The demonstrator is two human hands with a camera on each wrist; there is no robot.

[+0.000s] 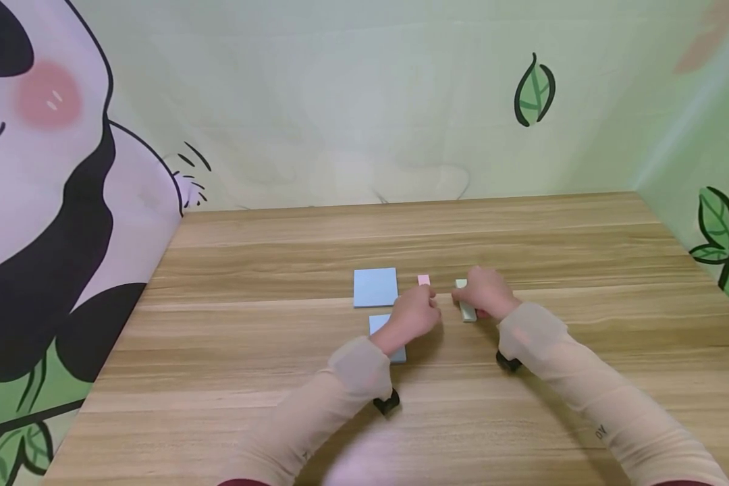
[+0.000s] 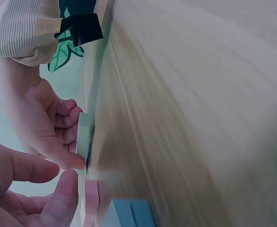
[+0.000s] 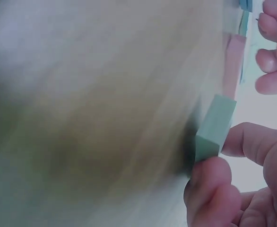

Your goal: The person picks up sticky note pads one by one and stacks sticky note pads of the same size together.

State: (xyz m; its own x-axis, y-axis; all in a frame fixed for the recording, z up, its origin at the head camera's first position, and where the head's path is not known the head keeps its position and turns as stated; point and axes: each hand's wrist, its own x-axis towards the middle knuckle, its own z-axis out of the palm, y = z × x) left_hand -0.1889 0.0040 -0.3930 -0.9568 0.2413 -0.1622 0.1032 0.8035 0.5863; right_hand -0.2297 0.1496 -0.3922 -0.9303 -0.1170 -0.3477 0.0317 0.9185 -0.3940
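My right hand pinches a narrow pale green sticky-note pad between thumb and finger, low over the table. My left hand hovers to its left, fingers loosely bent. Its thumb and forefinger lie close together in the left wrist view, with nothing between them. Just beyond the left hand lies a small pink sticky-note pad, partly hidden by the fingers in the head view. A square light blue pad lies further left. A second blue pad is partly covered by the left hand and wrist.
The wood-grain table extends around both hands. Behind it rises a pale green wall covering with painted leaves and a panda. A black wrist device hangs under the left sleeve, another under the right.
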